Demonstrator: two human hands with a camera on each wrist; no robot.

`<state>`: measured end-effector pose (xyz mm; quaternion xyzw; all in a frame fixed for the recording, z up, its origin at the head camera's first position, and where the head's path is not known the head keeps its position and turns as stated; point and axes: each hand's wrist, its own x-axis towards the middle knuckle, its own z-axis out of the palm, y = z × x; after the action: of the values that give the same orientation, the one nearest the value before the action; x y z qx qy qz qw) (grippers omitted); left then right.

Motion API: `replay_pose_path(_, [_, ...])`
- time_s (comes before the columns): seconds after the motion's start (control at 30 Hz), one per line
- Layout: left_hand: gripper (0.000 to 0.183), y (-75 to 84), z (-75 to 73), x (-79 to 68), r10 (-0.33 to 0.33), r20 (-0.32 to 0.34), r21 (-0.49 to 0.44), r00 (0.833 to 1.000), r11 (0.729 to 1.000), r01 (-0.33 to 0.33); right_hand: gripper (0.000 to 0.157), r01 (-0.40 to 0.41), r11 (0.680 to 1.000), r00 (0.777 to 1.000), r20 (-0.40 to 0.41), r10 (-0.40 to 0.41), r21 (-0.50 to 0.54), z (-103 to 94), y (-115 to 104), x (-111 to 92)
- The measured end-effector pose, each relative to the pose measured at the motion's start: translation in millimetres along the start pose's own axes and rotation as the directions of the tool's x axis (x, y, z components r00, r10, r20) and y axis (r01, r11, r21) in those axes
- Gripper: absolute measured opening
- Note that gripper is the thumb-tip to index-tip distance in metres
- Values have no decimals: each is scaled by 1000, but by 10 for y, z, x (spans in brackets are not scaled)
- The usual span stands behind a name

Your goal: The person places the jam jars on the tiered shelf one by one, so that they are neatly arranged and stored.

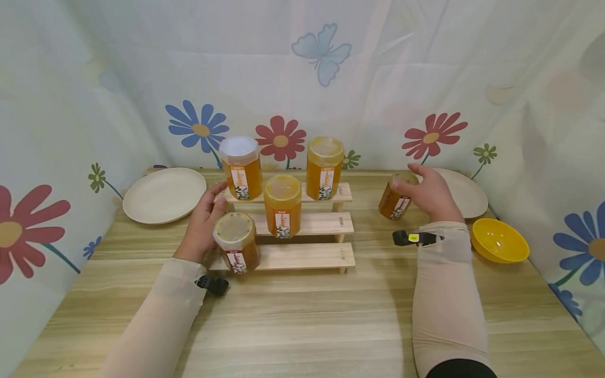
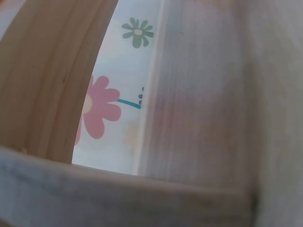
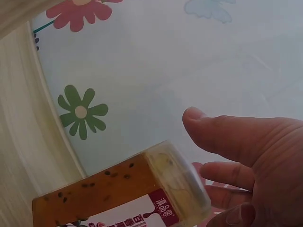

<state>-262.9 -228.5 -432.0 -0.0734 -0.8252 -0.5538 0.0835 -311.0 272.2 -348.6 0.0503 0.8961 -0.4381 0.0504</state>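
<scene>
My left hand [image 1: 200, 223] is at the left end of a three-step wooden stand [image 1: 302, 256], fingertips by the top step, its fingers out of sight in the left wrist view. Close by, a dark amber honey jar [image 1: 237, 249] stands on the lowest step. A golden jar [image 1: 282, 210] occupies the middle step; a white-lidded jar [image 1: 241, 173] and a yellow-lidded jar [image 1: 325, 173] are on the top one. To the right, my right hand [image 1: 432, 191] is spread around the lid of a seeded amber jar [image 3: 113, 189]; the right wrist view shows the thumb apart from it.
A cream plate [image 1: 165, 197] lies at the back left. Another plate [image 1: 465, 194] sits behind my right hand, with a yellow bowl [image 1: 498, 241] in front of it. Flowered curtain [image 1: 368, 105] encloses the wooden table [image 1: 302, 325] at the back and sides.
</scene>
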Motion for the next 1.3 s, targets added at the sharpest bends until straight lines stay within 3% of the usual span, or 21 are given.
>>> replay_pose_path(0.37, [58, -29, 4, 16, 4, -4, 17, 1000, 1000, -4, 84, 34, 999, 999, 13, -33, -29, 55, 130, 132])
replay_pose_path(0.53, [59, -36, 0, 20, 14, -4, 18, 1000, 1000, -14, 89, 13, 999, 1000, 1, -13, -35, 69, 135, 132])
replay_pose_path(0.8, [60, -33, 10, 17, 15, -3, 3, 1000, 1000, -15, 90, 16, 995, 996, 91, -7, -100, 58, 137, 154])
replay_pose_path(1.3, [58, -17, 4, 10, -4, -3, -10, 1000, 1000, 4, 85, 52, 991, 993, 111, -38, -123, -3, 114, 93])
